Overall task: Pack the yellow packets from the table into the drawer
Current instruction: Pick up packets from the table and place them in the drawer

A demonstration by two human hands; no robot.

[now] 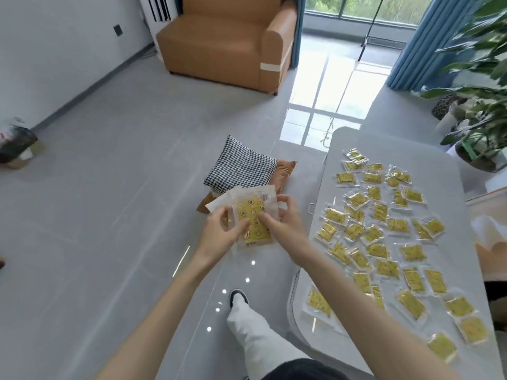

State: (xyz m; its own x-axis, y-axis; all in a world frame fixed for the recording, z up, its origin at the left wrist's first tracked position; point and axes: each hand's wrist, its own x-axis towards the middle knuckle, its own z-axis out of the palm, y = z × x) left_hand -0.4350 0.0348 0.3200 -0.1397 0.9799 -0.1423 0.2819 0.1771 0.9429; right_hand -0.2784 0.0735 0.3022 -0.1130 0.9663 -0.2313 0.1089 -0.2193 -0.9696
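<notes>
1. Held stack of yellow packets (253,215): I count at least three clear sleeves fanned together in my hands, out over the floor to the left of the table; only the front one shows its full yellow star-printed insert, so I cannot give the exact number.
2. Loose yellow packets (384,237): roughly forty lie in a single scattered layer on the white table (466,229); a few overlap at their edges, and the far ones are too small for an exact count.
3. Left hand (219,231): one, forearm bare and reaching forward; the thumb lies across the front of the stack near its lower left, and the fingers curl behind it.
4. Right hand (285,218): one, forearm bare and angled in from the table side; the index finger presses the front packet's face, and the remaining fingers wrap the stack's right edge.
5. Cushions (241,168): two on the floor beyond the hands, a houndstooth one resting on a tan one.
6. Armchair (227,42): one, tan, against the far wall.
</notes>
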